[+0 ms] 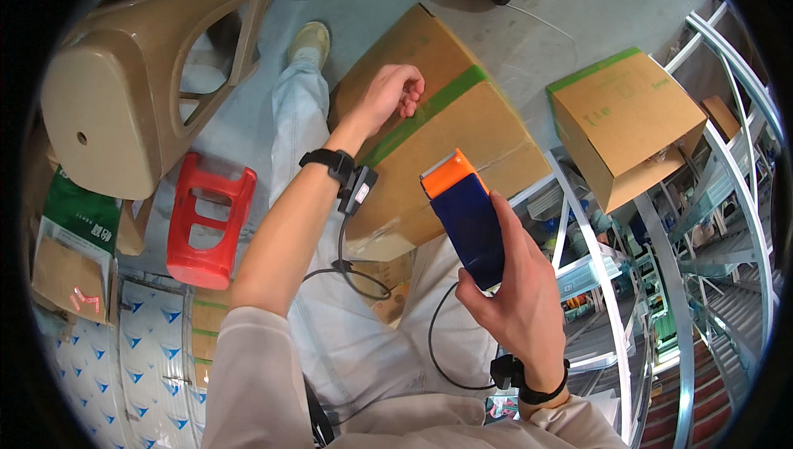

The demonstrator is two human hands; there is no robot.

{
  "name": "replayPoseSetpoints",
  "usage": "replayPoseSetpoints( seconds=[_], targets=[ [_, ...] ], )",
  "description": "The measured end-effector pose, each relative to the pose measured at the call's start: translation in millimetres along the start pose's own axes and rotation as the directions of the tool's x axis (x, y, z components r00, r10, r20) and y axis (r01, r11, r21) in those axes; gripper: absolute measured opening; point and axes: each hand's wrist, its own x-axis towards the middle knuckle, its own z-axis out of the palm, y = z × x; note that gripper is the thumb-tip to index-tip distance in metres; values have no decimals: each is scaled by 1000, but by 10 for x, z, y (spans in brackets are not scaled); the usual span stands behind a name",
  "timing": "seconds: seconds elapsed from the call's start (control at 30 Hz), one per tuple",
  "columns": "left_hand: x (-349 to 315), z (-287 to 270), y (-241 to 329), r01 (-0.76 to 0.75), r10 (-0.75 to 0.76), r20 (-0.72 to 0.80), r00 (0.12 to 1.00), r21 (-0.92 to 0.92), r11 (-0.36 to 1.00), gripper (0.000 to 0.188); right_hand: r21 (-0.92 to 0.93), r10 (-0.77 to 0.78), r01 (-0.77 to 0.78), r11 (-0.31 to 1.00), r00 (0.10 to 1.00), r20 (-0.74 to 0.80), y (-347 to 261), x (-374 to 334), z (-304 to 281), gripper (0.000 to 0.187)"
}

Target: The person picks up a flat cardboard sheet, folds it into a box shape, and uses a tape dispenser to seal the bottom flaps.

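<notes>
A large cardboard box (491, 139) with a strip of green tape (429, 114) along its top stands between my legs. Over the box, beside the tape strip, is my left hand (395, 95); its fingers are curled in and nothing shows in them. Whether its fingertips touch the cardboard I cannot tell. My right hand (524, 288) grips a dark blue block-shaped tool (469, 230) with an orange end that has a thin metallic edge. It is held above the near right side of the box, the orange end pointing away from me. My palm hides part of its right side.
A smaller cardboard box (632, 118) with green tape sits at the right, beside metal racks (595, 267). On the left are a red plastic stool (211, 222) and a large brown plastic chair (107, 110). Black cables (429, 342) hang from both wrist straps.
</notes>
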Motion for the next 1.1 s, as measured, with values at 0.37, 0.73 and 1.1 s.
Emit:
replayPoseSetpoints(
  seconds=[0.37,0.73,1.1],
  targets=[
    [814,-386,-282,-160,308,-104,946,676,719,47,-79,-106,102,992,993,-44,121,-20,76,85],
    [513,-25,-462,-139,261,-163,951,529,837,66,-87,-147,144,986,989,-28,301,24,113,88],
    [-165,539,-10,-193,349,-156,924,599,777,64,-206,-209,195,959,977,-46,916,215,219,83]
  ],
)
